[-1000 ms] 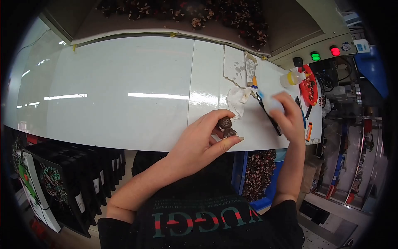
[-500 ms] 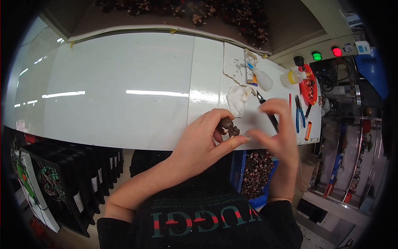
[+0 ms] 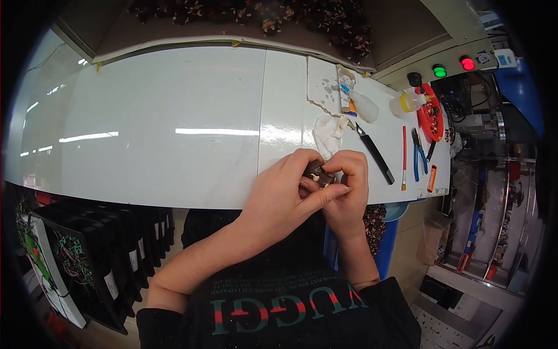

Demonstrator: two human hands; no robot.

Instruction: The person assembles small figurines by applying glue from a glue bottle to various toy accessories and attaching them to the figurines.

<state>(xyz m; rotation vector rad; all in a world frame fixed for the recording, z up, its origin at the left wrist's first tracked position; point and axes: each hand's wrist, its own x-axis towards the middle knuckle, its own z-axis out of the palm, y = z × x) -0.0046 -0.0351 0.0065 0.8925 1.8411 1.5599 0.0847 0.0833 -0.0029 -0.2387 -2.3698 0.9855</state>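
A small dark brown figurine [image 3: 317,172] with cream patches is held over the table's near edge. My left hand [image 3: 286,189] wraps its fingers round it, thumb stretched along the near side. From the other side my right hand [image 3: 347,189] pinches the same figurine between curled fingers. My fingers cover much of it. Just beyond both hands lies a crumpled white cloth [image 3: 329,135]. To the right of the hands is a black-handled craft knife [image 3: 376,156], apart from them.
Right of the knife lie a red brush [image 3: 404,157], blue-handled pliers [image 3: 419,160] and an orange lighter [image 3: 432,178]. Behind stand a white squeeze bottle [image 3: 365,108], a yellow-banded bottle [image 3: 406,104] and a red tray [image 3: 427,122] of small pieces. Many dark pieces fill the far booth [image 3: 232,42].
My right hand has moved left from beside the knife and closed on the figurine. My left hand has kept its hold, and the view has shifted slightly.
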